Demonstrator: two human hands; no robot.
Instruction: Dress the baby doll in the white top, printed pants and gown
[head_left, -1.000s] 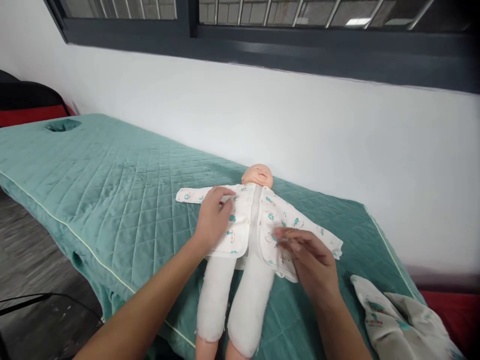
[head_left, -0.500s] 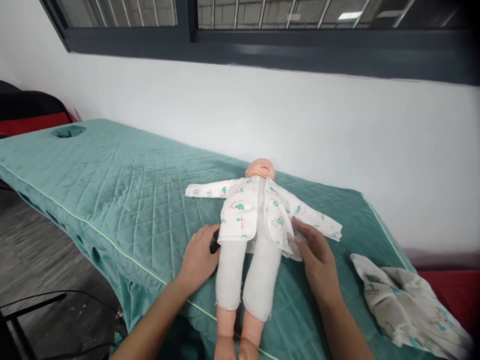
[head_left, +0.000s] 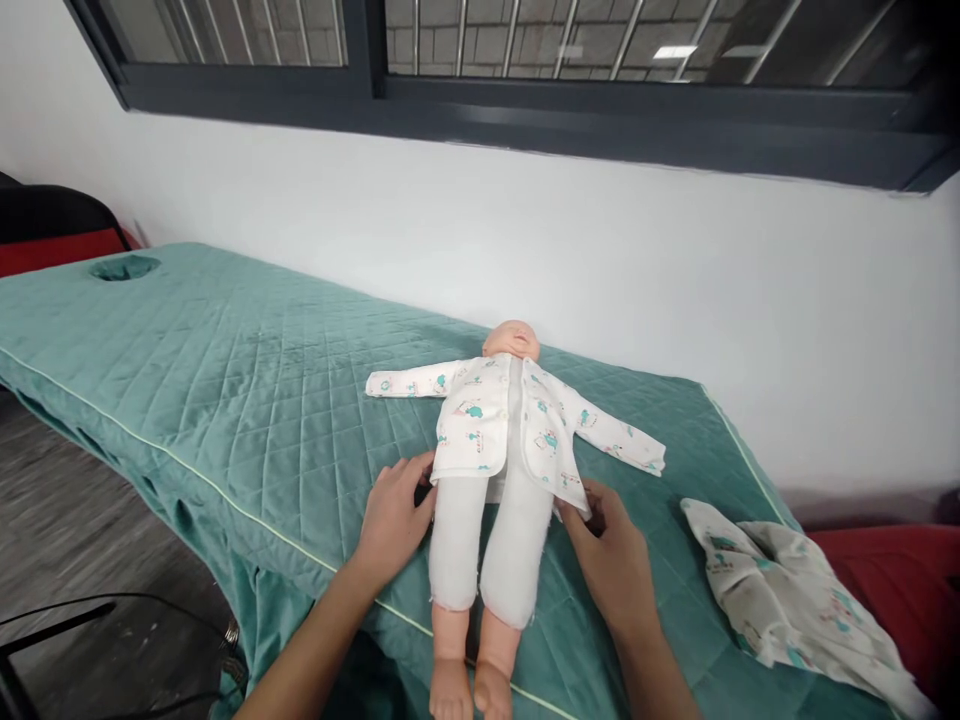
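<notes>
A baby doll [head_left: 495, 590] lies on its back on a green quilted bed cover, its arms spread and its bare feet toward me. It wears a white printed baby jacket [head_left: 472, 420], open down the front, over white padded fabric on the body and legs. My left hand [head_left: 394, 515] is closed at the jacket's lower left side, index finger and thumb at the hem. At the lower right corner, my right hand [head_left: 611, 545] pinches the hem between thumb and fingers. Some fingertips on both hands are hidden by the cloth.
A crumpled piece of printed cloth [head_left: 795, 590] lies on the bed [head_left: 247, 370] at the right. Beside the bed are a red item [head_left: 885, 570] on the right and a black-and-red chair [head_left: 60, 230] at far left. A white wall [head_left: 637, 270] and a barred window run behind.
My right hand has moved down and left from beside the doll's sleeve to the jacket's lower corner, closing on the hem. My left hand stays at the left hem. The view has shifted slightly.
</notes>
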